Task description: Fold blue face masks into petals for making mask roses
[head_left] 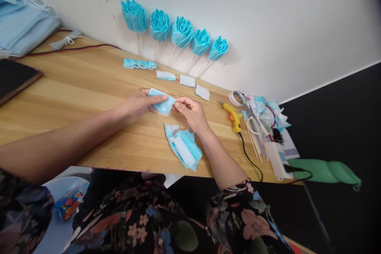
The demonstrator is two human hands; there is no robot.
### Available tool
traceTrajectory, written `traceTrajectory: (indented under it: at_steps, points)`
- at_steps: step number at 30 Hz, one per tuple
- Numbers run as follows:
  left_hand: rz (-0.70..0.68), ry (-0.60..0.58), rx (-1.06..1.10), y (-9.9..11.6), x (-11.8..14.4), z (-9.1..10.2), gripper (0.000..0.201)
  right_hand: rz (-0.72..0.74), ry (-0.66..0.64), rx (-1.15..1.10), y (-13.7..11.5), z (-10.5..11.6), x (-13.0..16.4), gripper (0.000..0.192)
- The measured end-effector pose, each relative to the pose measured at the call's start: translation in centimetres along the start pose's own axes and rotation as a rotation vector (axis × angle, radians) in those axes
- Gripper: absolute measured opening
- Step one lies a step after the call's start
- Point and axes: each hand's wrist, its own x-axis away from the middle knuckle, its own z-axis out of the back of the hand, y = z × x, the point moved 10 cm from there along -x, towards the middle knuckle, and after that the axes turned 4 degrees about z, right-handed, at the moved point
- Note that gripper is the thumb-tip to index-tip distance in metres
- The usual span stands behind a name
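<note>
Over the middle of the wooden table, my left hand (142,102) grips a light blue piece of face-mask fabric (163,106), thumb lying across its front. My right hand (190,111) pinches the right edge of the same piece between thumb and fingertips. Just below, a loose pile of cut blue and white mask fabric (183,147) lies near the table's front edge. Beyond the hands sit a pleated blue strip (139,64) and several small pieces, among them a white-and-blue one (166,76) and a white one (203,92).
Several blue fabric flowers (160,25) on sticks lean against the wall. To the right are a yellow glue gun (233,117), tape rolls (237,98), scissors (258,124) and a power strip (278,160). A stack of masks (25,22) and a phone (16,79) lie left.
</note>
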Motion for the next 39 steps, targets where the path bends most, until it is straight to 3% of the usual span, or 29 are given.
traceTrajectory:
  at_steps: [10, 17, 25, 32, 39]
  points:
    - [-0.032, 0.033, -0.122, 0.2, 0.0, 0.3, 0.027, 0.015, -0.008, 0.081, 0.0, -0.1, 0.1, 0.028]
    - [-0.048, 0.049, -0.147, 0.3, 0.1, 0.2, 0.023, 0.071, 0.003, 0.209, -1.4, -0.2, 0.3, 0.019]
    - [-0.06, 0.051, -0.121, 0.2, -0.2, 0.6, 0.026, 0.052, -0.057, 0.049, -1.1, -0.1, 0.2, 0.03]
    - [-0.087, 0.091, -0.133, 0.6, -0.5, 1.3, 0.031, 0.057, 0.093, -0.015, -0.6, 2.4, -0.2, 0.042]
    - [-0.068, 0.015, -0.319, 0.8, 0.3, -0.3, 0.028, 0.035, 0.026, 0.047, -0.8, 0.6, 0.1, 0.034]
